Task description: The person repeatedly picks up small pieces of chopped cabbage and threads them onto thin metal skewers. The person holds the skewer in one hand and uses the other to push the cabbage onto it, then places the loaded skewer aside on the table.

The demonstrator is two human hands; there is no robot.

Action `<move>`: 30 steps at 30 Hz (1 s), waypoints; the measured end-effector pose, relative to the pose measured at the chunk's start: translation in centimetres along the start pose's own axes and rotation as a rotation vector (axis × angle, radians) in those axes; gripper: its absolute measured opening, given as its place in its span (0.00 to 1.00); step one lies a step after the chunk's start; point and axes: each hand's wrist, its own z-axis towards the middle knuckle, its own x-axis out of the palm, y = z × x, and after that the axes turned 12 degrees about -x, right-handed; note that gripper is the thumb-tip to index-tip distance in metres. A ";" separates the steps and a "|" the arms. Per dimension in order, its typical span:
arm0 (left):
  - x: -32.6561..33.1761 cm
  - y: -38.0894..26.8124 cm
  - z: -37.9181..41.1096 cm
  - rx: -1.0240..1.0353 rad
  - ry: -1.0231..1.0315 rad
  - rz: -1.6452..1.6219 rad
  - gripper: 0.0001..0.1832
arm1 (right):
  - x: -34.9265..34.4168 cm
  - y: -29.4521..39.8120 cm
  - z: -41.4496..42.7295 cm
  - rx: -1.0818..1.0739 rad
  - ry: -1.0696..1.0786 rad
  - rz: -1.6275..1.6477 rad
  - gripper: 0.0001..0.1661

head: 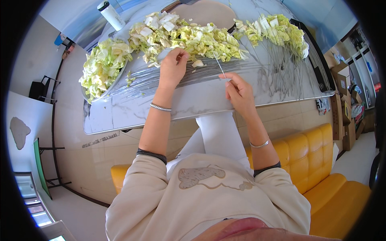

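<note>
My right hand point(240, 94) grips a thin metal skewer point(220, 65) between thumb and forefinger, its far end touching the chopped napa cabbage point(208, 40). To the left, my left hand point(175, 67) hovers at the near edge of the cabbage, with thumb and fingers drawn together; whether anything is pinched there is hidden. Many loose metal skewers point(144, 79) lie under and before both hands, a small pale cabbage piece point(197, 63) on top. At the right, more skewers point(282, 67) run into a bunch of cabbage point(276, 31), apparently threaded on them.
A bowl point(121, 73) heaped with cabbage leaves stands on the left of the marble-patterned table point(208, 105). Behind the pile are a round cutting board point(205, 12), a wooden handle point(171, 6) and a white bottle point(111, 16). A long black object point(322, 70) edges the right side.
</note>
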 end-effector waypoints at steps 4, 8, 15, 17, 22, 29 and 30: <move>-0.1 -0.9 -0.8 0.123 0.116 0.105 0.07 | 0.1 0.1 0.0 -0.002 0.002 0.001 0.14; 0.5 0.0 -0.5 0.151 0.113 0.113 0.06 | 0.1 0.2 0.0 0.007 0.013 0.001 0.14; -0.3 0.4 1.0 -0.215 0.182 -0.649 0.07 | 0.1 -0.1 -0.2 -0.033 0.078 -0.037 0.14; -0.9 0.0 1.3 -0.342 0.270 -0.907 0.08 | 0.0 -0.2 -0.3 -0.036 0.107 -0.062 0.14; -1.7 0.1 1.3 -0.399 0.416 -1.272 0.06 | 0.2 -0.3 -0.3 -0.068 0.130 -0.113 0.14; -1.7 -0.3 1.4 -0.366 0.420 -1.359 0.07 | 0.3 0.1 -0.2 -0.066 0.134 -0.159 0.14; -1.8 -0.4 1.3 -0.365 0.412 -1.349 0.08 | 0.3 0.0 -0.3 -0.071 0.130 -0.163 0.14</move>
